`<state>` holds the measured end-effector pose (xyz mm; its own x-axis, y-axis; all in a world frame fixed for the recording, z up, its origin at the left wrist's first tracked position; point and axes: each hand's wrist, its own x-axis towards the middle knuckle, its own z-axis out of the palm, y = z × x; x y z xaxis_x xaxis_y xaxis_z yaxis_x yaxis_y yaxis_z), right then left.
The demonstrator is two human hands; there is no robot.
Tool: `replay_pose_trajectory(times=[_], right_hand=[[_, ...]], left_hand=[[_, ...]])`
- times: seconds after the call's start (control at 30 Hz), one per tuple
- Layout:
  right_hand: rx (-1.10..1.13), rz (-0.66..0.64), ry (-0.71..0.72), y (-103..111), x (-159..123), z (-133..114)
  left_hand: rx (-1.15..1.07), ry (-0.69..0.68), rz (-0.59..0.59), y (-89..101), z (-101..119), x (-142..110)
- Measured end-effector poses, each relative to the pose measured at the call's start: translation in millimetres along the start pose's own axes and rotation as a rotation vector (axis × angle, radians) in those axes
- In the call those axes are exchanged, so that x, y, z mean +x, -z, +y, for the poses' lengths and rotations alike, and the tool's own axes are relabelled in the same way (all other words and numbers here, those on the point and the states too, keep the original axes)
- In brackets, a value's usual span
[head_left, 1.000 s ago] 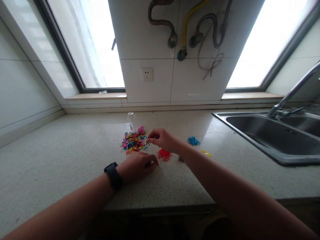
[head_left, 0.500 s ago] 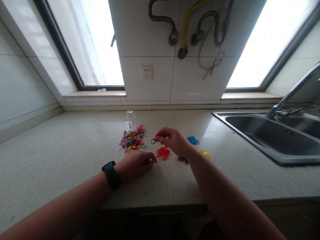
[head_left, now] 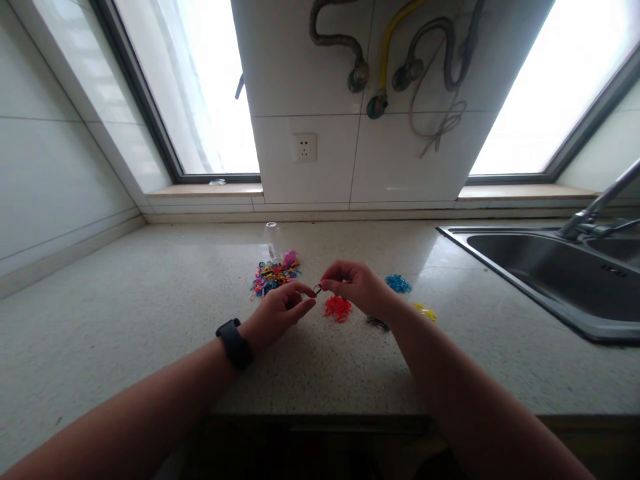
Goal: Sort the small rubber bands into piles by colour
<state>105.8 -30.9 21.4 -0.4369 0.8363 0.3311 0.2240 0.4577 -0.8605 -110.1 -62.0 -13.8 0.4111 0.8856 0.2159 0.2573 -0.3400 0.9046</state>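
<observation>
My right hand pinches a small dark rubber band that shows some red. At the band's left edge is the index fingertip of my left hand, whose thumb is held apart below it; whether that fingertip touches the band I cannot tell. Behind my left hand lies a mixed heap of coloured rubber bands. A pile of red bands sits just below the fingers. Partly hidden by my right wrist are black bands and yellow bands. Blue bands lie beyond that wrist.
A clear bottle-like container stands behind the heap, near a pink piece. To the right a steel sink with a faucet is set into the speckled counter. Hoses and a socket are on the tiled wall.
My left hand has risen from the counter and moved to the band, its fingers spreading. My right hand still holds the band. The whole view has shifted slightly.
</observation>
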Motion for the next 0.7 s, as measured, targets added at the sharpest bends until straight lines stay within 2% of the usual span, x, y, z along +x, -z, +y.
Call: replay_pose_trajectory(times=[0.4,0.7], right_hand=[[-0.017,-0.067,-0.002,-0.7,-0.7,3.6],[-0.036,-0.018,-0.012,3.1,1.2,7.0]], left_hand=[[0.069,-0.013,0.031,-1.0,-5.2,1.7],[0.092,-0.033,0.065,-0.4,-5.9,1.1]])
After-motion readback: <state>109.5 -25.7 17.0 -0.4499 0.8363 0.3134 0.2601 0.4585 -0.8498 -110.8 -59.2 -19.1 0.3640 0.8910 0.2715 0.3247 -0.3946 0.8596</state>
